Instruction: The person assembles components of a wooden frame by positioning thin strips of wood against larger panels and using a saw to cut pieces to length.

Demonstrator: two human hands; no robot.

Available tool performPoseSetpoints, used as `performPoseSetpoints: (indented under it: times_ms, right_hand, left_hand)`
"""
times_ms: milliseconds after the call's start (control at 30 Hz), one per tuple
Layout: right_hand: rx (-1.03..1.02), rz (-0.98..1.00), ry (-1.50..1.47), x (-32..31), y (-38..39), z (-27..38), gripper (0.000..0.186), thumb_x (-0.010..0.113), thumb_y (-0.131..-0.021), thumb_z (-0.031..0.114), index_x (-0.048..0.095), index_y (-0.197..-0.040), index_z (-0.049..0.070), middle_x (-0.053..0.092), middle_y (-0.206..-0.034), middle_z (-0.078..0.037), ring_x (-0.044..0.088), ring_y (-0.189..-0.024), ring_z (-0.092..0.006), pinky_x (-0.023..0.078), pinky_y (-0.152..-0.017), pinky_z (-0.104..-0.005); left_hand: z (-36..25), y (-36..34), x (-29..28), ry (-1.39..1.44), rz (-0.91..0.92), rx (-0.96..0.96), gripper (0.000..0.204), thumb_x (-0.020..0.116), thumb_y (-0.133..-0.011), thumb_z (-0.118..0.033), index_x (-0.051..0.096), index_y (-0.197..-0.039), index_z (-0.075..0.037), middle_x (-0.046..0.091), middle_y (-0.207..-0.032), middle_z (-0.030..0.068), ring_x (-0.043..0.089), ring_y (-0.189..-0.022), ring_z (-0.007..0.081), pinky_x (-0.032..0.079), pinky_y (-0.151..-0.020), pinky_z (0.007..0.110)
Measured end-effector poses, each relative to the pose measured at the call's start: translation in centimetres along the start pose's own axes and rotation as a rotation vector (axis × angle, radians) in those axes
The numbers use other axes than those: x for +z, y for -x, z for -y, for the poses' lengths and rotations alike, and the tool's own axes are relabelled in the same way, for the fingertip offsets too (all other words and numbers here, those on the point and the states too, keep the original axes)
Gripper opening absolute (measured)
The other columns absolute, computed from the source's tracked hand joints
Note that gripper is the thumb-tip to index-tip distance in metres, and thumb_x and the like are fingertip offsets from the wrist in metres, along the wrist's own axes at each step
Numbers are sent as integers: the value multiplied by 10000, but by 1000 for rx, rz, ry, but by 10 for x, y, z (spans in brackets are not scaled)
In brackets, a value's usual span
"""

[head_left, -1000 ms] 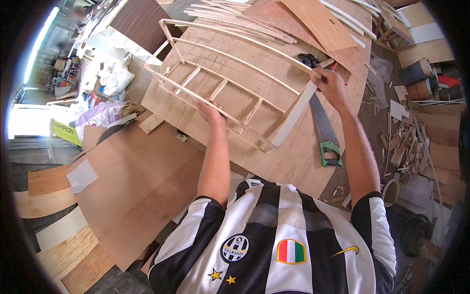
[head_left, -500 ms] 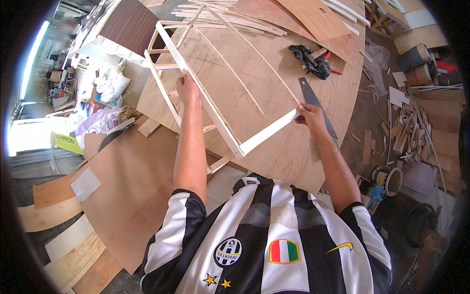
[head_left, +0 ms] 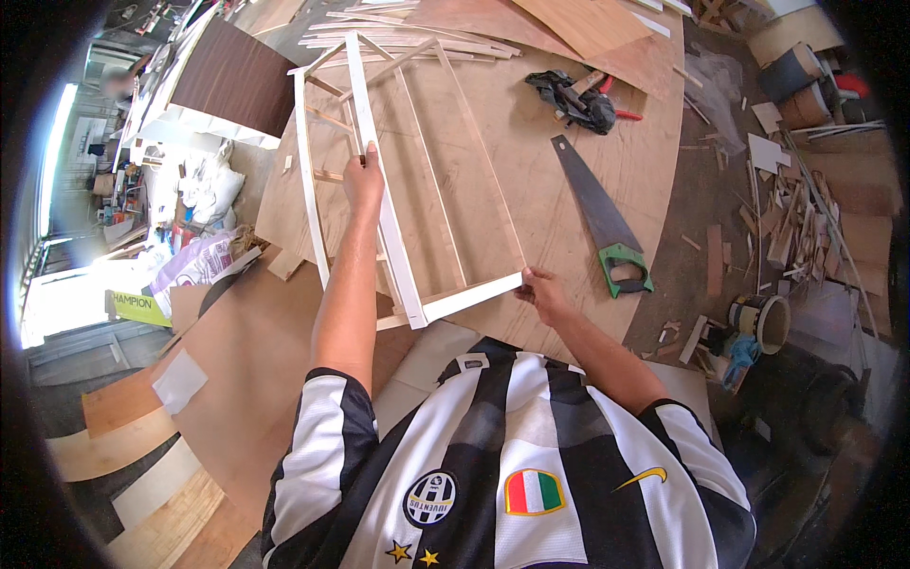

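A light wooden frame (head_left: pixel 390 228) of thin strips is tilted up over the plywood tabletop (head_left: pixel 517 180). My left hand (head_left: pixel 363 178) is closed around its long upright strip, about midway along. At the frame's near right corner, my right hand (head_left: pixel 547 292) pinches the end of the short white crosspiece. Several thin slats run lengthwise through the frame, and shorter rungs join its left side. To the right of my right hand a handsaw (head_left: pixel 597 204) with a green handle lies flat on the tabletop, apart from the frame.
Beyond the saw sit a black plastic bag (head_left: pixel 573 101) and a hammer (head_left: pixel 587 82). Loose wood strips (head_left: pixel 417 36) and thin panels (head_left: pixel 578 33) cover the far end. A dark brown cabinet (head_left: pixel 235 81) stands far left; a bucket (head_left: pixel 761 322) is on the floor at right.
Both hands have swung the frame, bringing its right corner down and nearer to me. The saw's green handle, hidden before, now shows. Both hands keep their hold.
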State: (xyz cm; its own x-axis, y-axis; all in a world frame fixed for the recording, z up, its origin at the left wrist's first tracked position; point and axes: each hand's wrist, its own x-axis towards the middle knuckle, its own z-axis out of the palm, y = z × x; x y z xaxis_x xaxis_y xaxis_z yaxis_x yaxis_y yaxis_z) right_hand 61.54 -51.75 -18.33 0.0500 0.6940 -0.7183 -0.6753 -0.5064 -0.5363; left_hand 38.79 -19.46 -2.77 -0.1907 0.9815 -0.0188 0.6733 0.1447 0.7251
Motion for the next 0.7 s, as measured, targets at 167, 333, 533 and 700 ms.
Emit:
performPoseSetpoints:
  times_ms: [167,333,533,700]
  right_hand:
    - [92,13,-8,-4,-8,-35,271,620,-1035,242,652,-1159,3,683,-1023,-105,677,-895,-218,583,-788,-361]
    - [151,55,26,-16,-10,-68,192,636,-1036,249,631,-1110,72,678,-988,-46,670,-886,-187,584,-806,-357]
    - [103,49,85,-20,-13,-82,189,614,-1049,269,616,-1094,86,678,-986,-47,671,-873,-176,576,-801,-356]
    - [75,24,106,-17,-22,-61,206,624,-1043,280,615,-1090,79,679,-977,-55,673,-855,-174,574,-792,-351]
  left_hand:
    - [29,3,17,-55,19,27,564,579,-1030,-472,678,-956,78,706,-847,214,680,-806,356,520,-765,459]
    - [36,23,19,1,33,83,572,589,-1026,-472,677,-952,88,707,-843,218,683,-806,353,518,-758,457]
    - [44,20,17,-39,32,75,581,596,-1021,-480,682,-955,92,701,-828,226,682,-791,357,516,-737,462]
    - [32,26,10,-29,-56,66,576,583,-1025,-470,685,-938,90,704,-830,221,687,-785,350,514,-722,460]
